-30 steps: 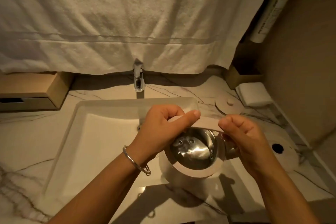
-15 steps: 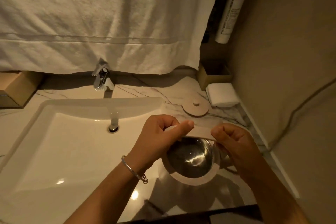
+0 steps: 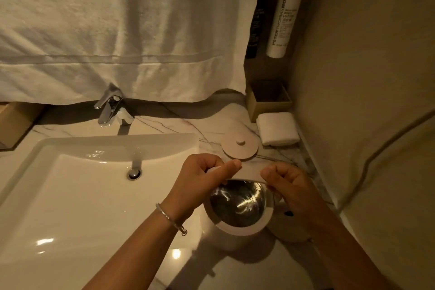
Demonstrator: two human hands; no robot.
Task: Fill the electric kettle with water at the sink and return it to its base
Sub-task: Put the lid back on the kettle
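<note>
— Steel-lined kettle (image 3: pixel 237 207), open, is just right of the sink (image 3: pixel 70 195).
— Your left hand (image 3: pixel 200 176) and right hand (image 3: pixel 292 186) both pinch its handle (image 3: pixel 250 173) above the mouth, curled tight, arms angled inward.

A large white towel (image 3: pixel 122 30) is hung along the wall above the marble counter (image 3: pixel 179 122). In the corner, a white lotion tube (image 3: pixel 284 16) is mounted above an open box (image 3: pixel 266 110), and a folded white cloth (image 3: pixel 277 128) is laid just beside that box.
</note>
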